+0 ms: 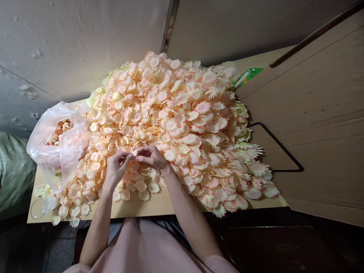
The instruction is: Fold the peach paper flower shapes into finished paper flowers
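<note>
A large heap of pale pink and cream flower-shaped pieces (182, 125) with jagged, red-tipped edges covers most of the table. Over the front left part of the heap, my left hand (117, 165) and my right hand (152, 157) meet fingertip to fingertip. Both pinch a small pale flower piece (134, 152) between them, mostly hidden by the fingers. To the left of the heap lies a translucent plastic bag (69, 148), its opening showing several small round reddish and cream items (60, 131).
The tan tabletop (159, 206) shows along the front edge. A clear round cup (38, 208) lies at its front left corner. Cardboard (318, 125) with a black metal bar (280, 146) stands at the right. A green packet (248, 77) is behind the heap, and a green sack (15, 170) at far left.
</note>
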Action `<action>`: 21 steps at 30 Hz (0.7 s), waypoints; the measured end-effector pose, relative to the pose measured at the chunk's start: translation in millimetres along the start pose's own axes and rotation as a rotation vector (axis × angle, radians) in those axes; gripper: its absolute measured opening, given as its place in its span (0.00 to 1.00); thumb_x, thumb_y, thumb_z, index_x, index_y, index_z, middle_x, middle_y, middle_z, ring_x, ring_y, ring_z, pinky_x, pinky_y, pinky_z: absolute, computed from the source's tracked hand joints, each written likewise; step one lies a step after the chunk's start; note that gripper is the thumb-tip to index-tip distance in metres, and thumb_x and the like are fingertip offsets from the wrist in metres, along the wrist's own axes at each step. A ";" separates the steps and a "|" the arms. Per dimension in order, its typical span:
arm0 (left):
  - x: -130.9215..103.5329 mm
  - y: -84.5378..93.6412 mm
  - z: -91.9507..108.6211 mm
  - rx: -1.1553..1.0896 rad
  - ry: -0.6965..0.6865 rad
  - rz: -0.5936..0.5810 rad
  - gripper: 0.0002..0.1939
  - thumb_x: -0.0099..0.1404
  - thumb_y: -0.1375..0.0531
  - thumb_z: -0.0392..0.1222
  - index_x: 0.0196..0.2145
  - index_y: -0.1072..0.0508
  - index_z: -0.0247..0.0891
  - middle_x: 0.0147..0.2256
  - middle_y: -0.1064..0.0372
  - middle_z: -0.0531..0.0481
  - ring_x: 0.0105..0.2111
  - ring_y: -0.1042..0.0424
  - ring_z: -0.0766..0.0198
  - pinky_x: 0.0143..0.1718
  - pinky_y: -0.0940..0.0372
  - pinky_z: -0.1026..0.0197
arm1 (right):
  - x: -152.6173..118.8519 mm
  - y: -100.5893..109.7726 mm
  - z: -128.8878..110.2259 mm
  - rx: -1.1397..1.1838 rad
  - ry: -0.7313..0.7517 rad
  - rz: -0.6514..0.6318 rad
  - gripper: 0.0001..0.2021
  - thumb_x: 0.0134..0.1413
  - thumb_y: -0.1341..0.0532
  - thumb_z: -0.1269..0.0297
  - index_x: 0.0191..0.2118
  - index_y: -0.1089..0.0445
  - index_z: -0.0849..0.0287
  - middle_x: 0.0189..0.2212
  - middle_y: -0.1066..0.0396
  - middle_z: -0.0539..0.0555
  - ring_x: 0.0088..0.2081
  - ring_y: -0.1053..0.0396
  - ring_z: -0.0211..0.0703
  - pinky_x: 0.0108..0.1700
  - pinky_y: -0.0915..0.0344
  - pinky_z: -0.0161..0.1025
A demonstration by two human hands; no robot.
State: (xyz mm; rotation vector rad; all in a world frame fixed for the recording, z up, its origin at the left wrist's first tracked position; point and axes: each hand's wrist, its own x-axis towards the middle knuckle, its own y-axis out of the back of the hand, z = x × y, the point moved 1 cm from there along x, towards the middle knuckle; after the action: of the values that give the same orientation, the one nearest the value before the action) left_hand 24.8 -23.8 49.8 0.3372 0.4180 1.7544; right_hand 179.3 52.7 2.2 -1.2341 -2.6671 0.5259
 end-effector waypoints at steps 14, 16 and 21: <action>3.3 -8.6 -10.6 -0.202 0.077 0.035 0.16 0.59 0.33 0.48 0.41 0.23 0.37 0.34 0.26 0.47 0.34 0.27 0.64 0.38 0.31 0.63 | 2.1 7.0 7.6 -0.009 0.062 0.060 0.06 0.47 0.32 0.63 0.31 0.21 0.58 0.29 0.22 0.52 0.33 0.27 0.41 0.40 0.31 0.39; 2.2 -7.1 -7.3 -0.204 0.067 0.033 0.12 0.61 0.35 0.48 0.36 0.23 0.36 0.36 0.27 0.46 0.35 0.27 0.65 0.37 0.32 0.64 | 1.9 8.1 8.3 0.031 0.054 0.138 0.06 0.47 0.31 0.62 0.30 0.22 0.59 0.27 0.24 0.51 0.29 0.30 0.38 0.35 0.33 0.36; -1.4 -6.2 -3.1 -0.284 0.164 0.107 0.17 0.56 0.32 0.52 0.27 0.27 0.35 0.27 0.29 0.51 0.27 0.31 0.68 0.31 0.34 0.66 | 0.7 6.9 4.8 0.090 0.009 0.200 0.08 0.45 0.30 0.59 0.28 0.24 0.59 0.25 0.26 0.51 0.28 0.32 0.37 0.31 0.35 0.35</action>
State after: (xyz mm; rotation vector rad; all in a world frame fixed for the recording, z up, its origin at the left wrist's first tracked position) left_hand 29.1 -24.3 44.2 0.0138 0.2654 1.9237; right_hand 182.4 56.2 -4.9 -1.4811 -2.4961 0.6590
